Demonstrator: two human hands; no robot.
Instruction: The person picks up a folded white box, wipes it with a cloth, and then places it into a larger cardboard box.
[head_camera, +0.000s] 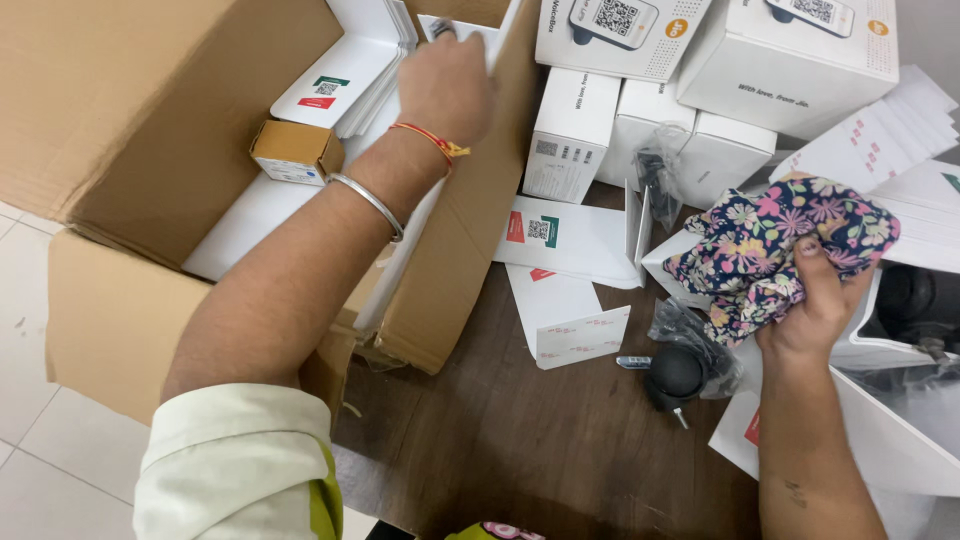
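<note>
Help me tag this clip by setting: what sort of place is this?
Probably a packing or stockroom workspace, not a home kitchen or shop counter. A large cardboard carton holds white card inserts, identical white product boxes are stacked on the dark wooden table, and loose printed cards lie about.

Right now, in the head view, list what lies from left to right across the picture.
Big cardboard carton → small brown box inside it → left hand reaching into the carton → white card on the wooden table → black round part in plastic → right hand gripping a floral cloth.
</note>
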